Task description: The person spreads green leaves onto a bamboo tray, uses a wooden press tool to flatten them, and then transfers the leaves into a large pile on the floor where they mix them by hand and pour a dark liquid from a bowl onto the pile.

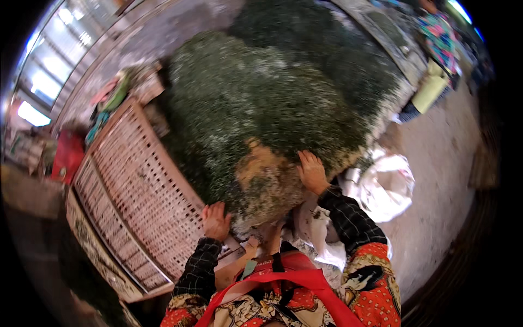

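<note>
A large heap of dark green, finely shredded plant matter (253,94) fills the middle of the view. At its near edge a tan patch of surface (259,163) shows through. My left hand (216,222) is at the heap's lower left edge, beside the rim of a pink perforated plastic crate (147,180), fingers somewhat apart. My right hand (312,172) lies palm down at the heap's near right edge, its fingertips at the green matter. Neither hand grips anything that I can see; the palms are hidden.
Right of my right forearm stands an open white woven sack (380,188). Further white sacking (320,233) lies under that arm. Beyond the crate are a red container (69,157) and some cloths (116,94). At the upper right a person (439,53) stands beside the raised edge.
</note>
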The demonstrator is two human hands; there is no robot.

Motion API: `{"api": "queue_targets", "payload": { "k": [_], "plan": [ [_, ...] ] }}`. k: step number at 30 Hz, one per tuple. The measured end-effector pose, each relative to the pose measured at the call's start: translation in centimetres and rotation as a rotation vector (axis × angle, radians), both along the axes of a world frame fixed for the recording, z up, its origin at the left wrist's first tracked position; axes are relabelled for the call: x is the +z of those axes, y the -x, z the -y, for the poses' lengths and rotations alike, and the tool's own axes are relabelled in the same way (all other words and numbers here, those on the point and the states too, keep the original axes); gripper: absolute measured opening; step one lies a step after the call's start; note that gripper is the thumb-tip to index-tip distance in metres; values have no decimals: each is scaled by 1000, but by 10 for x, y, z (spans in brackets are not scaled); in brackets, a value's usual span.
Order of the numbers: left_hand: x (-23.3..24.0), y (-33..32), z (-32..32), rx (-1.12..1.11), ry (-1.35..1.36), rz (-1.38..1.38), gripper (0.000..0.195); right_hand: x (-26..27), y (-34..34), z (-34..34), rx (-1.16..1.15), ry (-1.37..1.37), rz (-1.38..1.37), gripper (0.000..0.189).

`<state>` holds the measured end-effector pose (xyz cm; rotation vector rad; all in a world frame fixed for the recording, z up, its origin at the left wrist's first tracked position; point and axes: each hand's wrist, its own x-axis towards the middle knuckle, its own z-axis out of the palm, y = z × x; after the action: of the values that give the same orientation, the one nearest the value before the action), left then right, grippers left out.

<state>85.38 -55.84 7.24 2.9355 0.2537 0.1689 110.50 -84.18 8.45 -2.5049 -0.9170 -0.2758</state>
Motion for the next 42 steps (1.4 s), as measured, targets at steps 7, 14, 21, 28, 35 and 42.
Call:
{"api": "queue_targets", "payload": {
  "k": [7,14,21,28,35,42],
  "plan": [
    [6,-8,0,36,38,-33,57,-4,-26,-28,191,206,-75,36],
    [-35,-107,0,104,147,113,74,-26,-27,-28,115,273,-79,33],
    [-6,-270,48,-95,598,161,93,-16,-30,-30,101,276,-107,33],
    [-9,-367,91,-58,765,271,98,-23,-36,-32,129,279,-121,34],
    [36,-420,142,-205,714,189,89,-19,-37,-30,153,386,-164,30],
    [43,-472,154,-381,386,-38,77,-2,-40,-39,134,658,-296,31]
  ]
}}
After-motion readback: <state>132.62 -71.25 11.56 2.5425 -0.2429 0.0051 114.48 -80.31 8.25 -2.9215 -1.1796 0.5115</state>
